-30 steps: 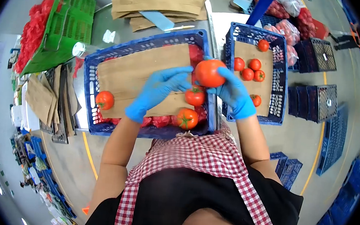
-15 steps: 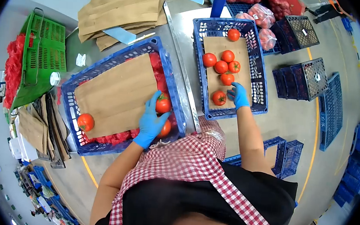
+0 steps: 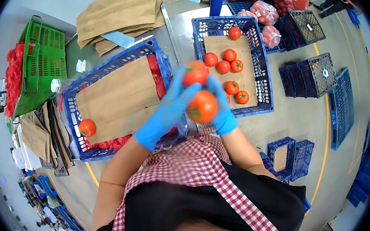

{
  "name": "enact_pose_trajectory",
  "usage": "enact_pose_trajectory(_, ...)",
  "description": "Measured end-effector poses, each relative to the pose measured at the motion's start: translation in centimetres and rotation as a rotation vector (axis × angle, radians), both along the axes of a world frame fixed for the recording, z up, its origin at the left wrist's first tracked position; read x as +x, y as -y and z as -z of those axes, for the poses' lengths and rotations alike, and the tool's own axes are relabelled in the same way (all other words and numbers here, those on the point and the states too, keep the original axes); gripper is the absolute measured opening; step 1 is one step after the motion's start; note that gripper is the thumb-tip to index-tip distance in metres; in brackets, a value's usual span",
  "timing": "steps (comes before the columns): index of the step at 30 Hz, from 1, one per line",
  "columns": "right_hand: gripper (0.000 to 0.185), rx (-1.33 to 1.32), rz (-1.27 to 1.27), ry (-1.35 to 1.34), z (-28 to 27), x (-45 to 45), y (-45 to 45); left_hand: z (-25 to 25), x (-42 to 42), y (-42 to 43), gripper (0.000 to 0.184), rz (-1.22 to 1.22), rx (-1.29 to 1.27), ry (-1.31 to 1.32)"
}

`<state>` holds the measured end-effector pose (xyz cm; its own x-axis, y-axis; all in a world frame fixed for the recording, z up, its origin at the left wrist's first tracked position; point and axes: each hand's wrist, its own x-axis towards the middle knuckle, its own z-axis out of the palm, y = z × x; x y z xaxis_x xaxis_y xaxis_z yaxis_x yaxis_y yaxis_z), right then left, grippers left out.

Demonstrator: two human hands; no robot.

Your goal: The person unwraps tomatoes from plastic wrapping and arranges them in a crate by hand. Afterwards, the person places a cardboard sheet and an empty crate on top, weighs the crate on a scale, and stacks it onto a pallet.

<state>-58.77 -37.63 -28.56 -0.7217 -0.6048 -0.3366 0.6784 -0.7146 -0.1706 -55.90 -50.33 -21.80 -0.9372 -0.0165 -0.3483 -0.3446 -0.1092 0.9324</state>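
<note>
Both hands wear blue gloves and meet in front of my apron, slightly blurred. My left hand (image 3: 168, 109) is closed around a red tomato (image 3: 196, 72), its thumb lying between this one and a lower tomato (image 3: 202, 107). Against the lower tomato, my right hand (image 3: 221, 107) curls its fingers; part of its grip is hidden. To the left is a blue crate (image 3: 110, 65) lined with brown paper (image 3: 116, 100), one tomato (image 3: 87, 127) in its near left corner. The right blue crate (image 3: 264, 85) holds several tomatoes on brown paper (image 3: 245, 83).
Stacked brown paper sheets (image 3: 119, 13) lie behind the left crate. A green crate (image 3: 44, 59) with red netting stands at far left. Dark crates (image 3: 307, 75) and a blue pallet (image 3: 341, 109) are on the floor at right. A blue post (image 3: 217, 1) rises behind the right crate.
My left hand has lifted from the left crate's right side, and its tomatoes there are gone. My right hand has left the right crate and come to it. Tomatoes show where the right hand was.
</note>
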Motion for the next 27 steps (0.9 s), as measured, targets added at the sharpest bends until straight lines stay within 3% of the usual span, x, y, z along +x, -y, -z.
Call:
enact_pose_trajectory(2,0.062,-0.237,-0.020,0.148,2.8,-1.2,-4.1,-0.2,-0.2,0.4,0.065,0.111,-0.009,0.081)
enact_pose_trajectory(4,0.058,-0.384,0.012,0.014,9.6,-2.5,-7.9,1.0,0.3,3.8,0.061,0.076,-0.170,0.061)
enact_pose_trajectory(6,0.054,0.003,0.223,0.057,14.2,-2.9,-12.3,2.8,1.7,10.9,0.057,-0.225,-0.695,-0.069)
enact_pose_trajectory(7,0.053,0.087,0.286,0.131,16.3,-3.4,-14.3,5.8,3.9,16.8,0.057,-0.269,-1.124,-0.194)
enact_pose_trajectory(8,0.052,0.171,0.351,0.205,18.1,-4.1,-16.1,8.7,7.0,23.6,0.065,-0.253,-1.401,-0.131)
enact_pose_trajectory(9,0.051,0.267,0.418,0.245,19.5,-4.4,-17.6,11.3,11.1,28.3,0.069,-0.317,-1.768,0.113)
enact_pose_trajectory(11,0.045,0.448,0.557,0.335,22.7,-5.0,-20.0,9.7,14.4,28.2,0.073,-0.246,-1.840,0.676)
enact_pose_trajectory(14,0.041,0.626,0.547,0.413,26.1,-5.9,-21.0,11.6,18.5,30.9,0.072,-0.143,-1.998,0.467)
enact_pose_trajectory(15,0.037,0.432,0.477,0.603,26.5,-6.5,-21.1,11.1,18.5,31.3,0.071,-0.224,-1.849,0.564)
enact_pose_trajectory(16,0.035,0.529,0.435,0.518,27.2,-6.3,-20.9,10.6,18.3,31.7,0.071,-0.294,-1.696,0.651)
enact_pose_trajectory(17,0.034,0.546,0.406,0.478,26.8,-6.0,-20.1,11.4,19.4,34.3,0.063,-0.311,-1.581,0.492)
enact_pose_trajectory(18,0.033,0.561,0.378,0.440,26.1,-5.7,-18.9,10.7,18.6,34.8,0.059,-0.364,-1.324,0.506)
enact_pose_trajectory(20,0.030,0.706,0.280,0.222,20.0,-4.5,-14.4,11.2,17.2,34.3,0.059,-0.638,-0.900,0.366)
enact_pose_trajectory(22,0.035,0.541,0.057,0.082,14.1,-3.5,-10.0,4.2,11.1,24.5,0.056,-0.710,-0.509,0.296)
enact_pose_trajectory(24,0.043,0.306,-0.181,-0.105,9.6,-2.9,-6.1,2.0,7.2,18.3,0.055,-0.608,-0.146,0.117)
enact_pose_trajectory(27,0.056,0.054,-0.331,-0.278,3.3,-2.0,-1.8,0.2,2.0,9.2,0.054,-0.292,-0.133,-0.010)
